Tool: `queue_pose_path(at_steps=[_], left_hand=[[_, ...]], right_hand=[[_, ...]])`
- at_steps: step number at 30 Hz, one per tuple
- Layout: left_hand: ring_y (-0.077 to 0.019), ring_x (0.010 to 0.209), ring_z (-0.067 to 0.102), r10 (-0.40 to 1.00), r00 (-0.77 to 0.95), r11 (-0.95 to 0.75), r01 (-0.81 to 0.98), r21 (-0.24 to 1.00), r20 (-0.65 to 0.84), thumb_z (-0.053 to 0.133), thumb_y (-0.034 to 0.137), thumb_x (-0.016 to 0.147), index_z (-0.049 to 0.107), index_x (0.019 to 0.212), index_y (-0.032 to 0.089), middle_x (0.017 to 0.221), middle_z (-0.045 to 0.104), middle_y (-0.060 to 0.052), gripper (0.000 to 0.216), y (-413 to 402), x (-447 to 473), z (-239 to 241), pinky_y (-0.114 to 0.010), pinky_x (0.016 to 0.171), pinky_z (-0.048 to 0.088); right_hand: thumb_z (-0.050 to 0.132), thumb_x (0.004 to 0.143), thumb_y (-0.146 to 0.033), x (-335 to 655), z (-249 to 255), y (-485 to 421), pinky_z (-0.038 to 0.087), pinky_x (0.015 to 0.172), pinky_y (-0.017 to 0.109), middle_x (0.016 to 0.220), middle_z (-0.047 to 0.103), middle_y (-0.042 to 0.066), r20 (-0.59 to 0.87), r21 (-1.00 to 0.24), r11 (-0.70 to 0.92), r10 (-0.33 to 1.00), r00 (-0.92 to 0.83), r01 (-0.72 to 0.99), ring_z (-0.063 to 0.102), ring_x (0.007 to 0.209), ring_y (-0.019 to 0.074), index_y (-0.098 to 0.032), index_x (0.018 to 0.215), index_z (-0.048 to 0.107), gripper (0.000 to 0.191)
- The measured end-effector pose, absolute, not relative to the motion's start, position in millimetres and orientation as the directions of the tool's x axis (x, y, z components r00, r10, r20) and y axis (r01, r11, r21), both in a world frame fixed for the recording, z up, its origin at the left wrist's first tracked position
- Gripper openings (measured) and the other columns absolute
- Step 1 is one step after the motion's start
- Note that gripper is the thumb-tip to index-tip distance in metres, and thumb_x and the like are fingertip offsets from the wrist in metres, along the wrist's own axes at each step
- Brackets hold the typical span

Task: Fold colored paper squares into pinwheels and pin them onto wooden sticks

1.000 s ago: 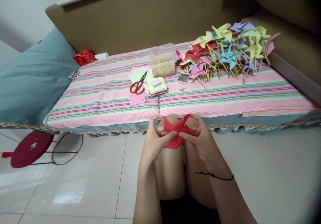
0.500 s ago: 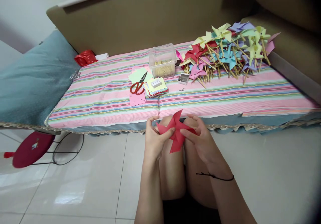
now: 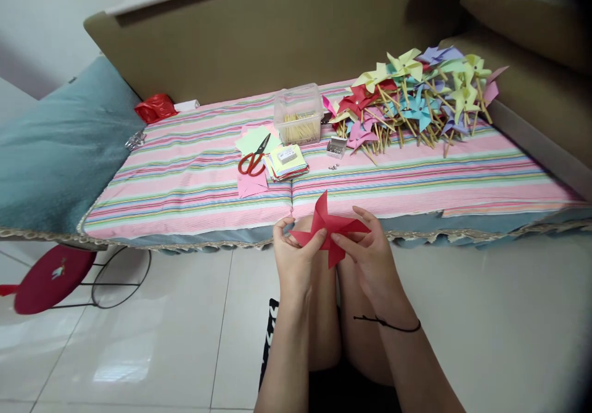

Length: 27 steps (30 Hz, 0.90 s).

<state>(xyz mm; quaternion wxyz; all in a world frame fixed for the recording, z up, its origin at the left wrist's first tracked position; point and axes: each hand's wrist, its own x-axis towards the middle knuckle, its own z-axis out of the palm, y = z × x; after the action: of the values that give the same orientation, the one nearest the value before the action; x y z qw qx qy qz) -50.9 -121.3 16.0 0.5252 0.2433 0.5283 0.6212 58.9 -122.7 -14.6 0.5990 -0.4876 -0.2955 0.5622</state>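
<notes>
A red paper pinwheel [image 3: 329, 228] with folded blades is held above my knees, with no stick visible on it. My left hand [image 3: 298, 256] grips its left side, the thumb pressed near the centre. On the other side my right hand [image 3: 370, 253] pinches it, thumb close to the left thumb and other fingers behind the paper. Beyond the hands on the striped cloth lie red-handled scissors [image 3: 254, 156], a stack of coloured paper squares [image 3: 287, 165], and a small clear box of pins [image 3: 336, 147] with a few loose pins beside it.
A clear plastic tub [image 3: 298, 117] holds many wooden sticks. Finished pinwheels on sticks [image 3: 416, 102] are heaped at the right of the striped cloth [image 3: 185, 172]. A red bag [image 3: 156, 108] lies at the far left. A red round stool [image 3: 55, 279] stands on the tiled floor.
The pinwheel has turned slightly and risen a little in my hands, and both thumbs sit close together at its centre. The view has shifted slightly; things on the cloth stay put.
</notes>
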Motion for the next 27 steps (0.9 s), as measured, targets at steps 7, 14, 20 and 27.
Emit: queue_pose_path(at_steps=[7,14,20,27], left_hand=[[-0.0075,0.049,0.057,0.917,-0.305,0.118,-0.411,0.904,-0.258,0.083,0.017,0.058,0.04,0.098,0.023,0.06,0.063,0.008,0.059,-120.5,-47.3,15.9,-0.02,0.058,0.046],[-0.0088,0.053,0.059,0.914,-0.304,0.145,-0.375,0.916,-0.269,0.082,0.02,0.06,0.038,0.099,0.023,0.064,0.063,0.008,0.058,-117.9,-50.1,12.0,-0.021,0.059,0.046],[-0.0099,0.056,0.062,0.926,-0.264,0.17,-0.344,0.923,-0.269,0.078,0.022,0.066,0.04,0.102,0.023,0.065,0.066,0.006,0.053,-109.0,-57.2,10.7,-0.021,0.063,0.046],[-0.0154,0.064,0.068,0.959,-0.13,0.218,-0.225,0.95,-0.251,0.08,0.025,0.063,0.04,0.109,0.022,0.072,0.073,0.0,0.062,-84.1,-64.6,20.4,-0.027,0.067,0.05]], right_hand=[[0.083,0.062,-0.025,59.1,-10.5,-121.1,0.058,0.07,0.034,0.079,0.075,-0.001,-0.23,-0.883,-0.119,0.953,0.197,-0.454,0.073,0.076,0.0205,-0.027,0.121,0.047,0.069],[0.083,0.06,-0.027,58.3,-11.8,-117.2,0.057,0.064,0.035,0.077,0.074,-0.002,-0.198,-0.928,-0.111,0.956,0.217,-0.355,0.071,0.068,0.0202,-0.028,0.121,0.045,0.071],[0.082,0.059,-0.024,59.1,-7.9,-105.0,0.056,0.062,0.031,0.078,0.072,-0.003,-0.259,-0.903,-0.173,0.949,0.177,-0.394,0.07,0.068,0.0181,-0.026,0.12,0.044,0.072],[0.084,0.057,-0.028,65.9,-3.9,-81.6,0.055,0.059,0.031,0.069,0.072,-0.003,-0.281,-0.901,-0.211,0.95,0.139,-0.379,0.068,0.062,0.0188,-0.025,0.118,0.044,0.074]])
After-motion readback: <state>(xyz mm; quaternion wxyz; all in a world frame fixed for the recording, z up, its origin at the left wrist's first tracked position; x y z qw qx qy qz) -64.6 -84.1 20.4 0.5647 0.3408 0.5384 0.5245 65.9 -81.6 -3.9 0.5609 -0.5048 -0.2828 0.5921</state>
